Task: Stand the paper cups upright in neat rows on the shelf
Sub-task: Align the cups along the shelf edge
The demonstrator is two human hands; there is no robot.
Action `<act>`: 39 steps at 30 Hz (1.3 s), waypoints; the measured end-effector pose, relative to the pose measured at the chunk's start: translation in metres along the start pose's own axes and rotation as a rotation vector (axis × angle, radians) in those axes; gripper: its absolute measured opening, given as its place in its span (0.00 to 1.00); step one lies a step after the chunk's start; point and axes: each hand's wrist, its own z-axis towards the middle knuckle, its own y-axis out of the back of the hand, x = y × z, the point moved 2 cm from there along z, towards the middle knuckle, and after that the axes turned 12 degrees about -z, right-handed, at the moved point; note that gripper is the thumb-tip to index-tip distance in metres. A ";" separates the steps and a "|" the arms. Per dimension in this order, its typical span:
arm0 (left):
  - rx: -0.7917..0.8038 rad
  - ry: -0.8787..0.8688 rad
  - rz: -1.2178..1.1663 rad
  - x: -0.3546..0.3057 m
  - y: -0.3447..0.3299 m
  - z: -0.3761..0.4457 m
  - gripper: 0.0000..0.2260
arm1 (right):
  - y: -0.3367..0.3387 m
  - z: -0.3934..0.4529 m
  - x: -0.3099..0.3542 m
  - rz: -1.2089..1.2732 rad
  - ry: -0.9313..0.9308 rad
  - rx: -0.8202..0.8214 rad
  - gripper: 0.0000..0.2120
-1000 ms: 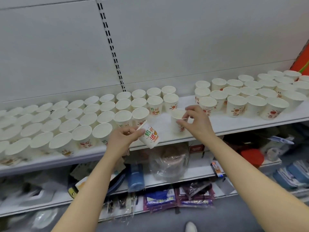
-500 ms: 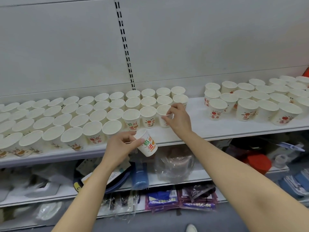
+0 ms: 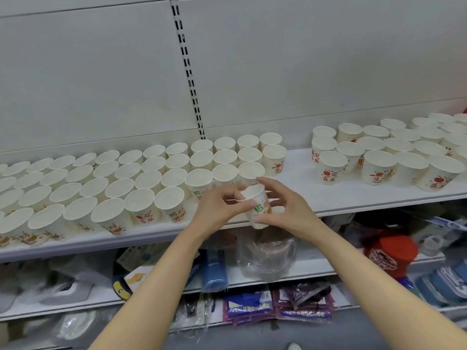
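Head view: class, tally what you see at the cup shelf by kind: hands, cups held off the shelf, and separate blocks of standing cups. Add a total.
Hands: 2, left hand and right hand
Cups held off the shelf: 1, the held cup
Blocks of standing cups: 2, left block and right block
Total: 5

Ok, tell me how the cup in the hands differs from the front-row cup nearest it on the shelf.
The held cup is tilted; the front-row cup stands upright. The held cup hangs off the shelf between the left hand and right hand; the front-row cup rests on it, untouched. Both are white, printed and empty.
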 end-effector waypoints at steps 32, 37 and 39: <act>-0.083 -0.295 0.782 0.011 -0.031 0.097 0.17 | 0.035 0.065 -0.090 -0.072 -0.310 -0.385 0.42; -0.147 -0.430 0.537 -0.013 -0.066 0.095 0.17 | 0.054 0.023 -0.092 -0.120 -0.328 -0.519 0.35; -0.113 -0.407 0.418 -0.022 -0.095 0.095 0.17 | 0.067 0.002 -0.095 -0.156 -0.348 -0.584 0.31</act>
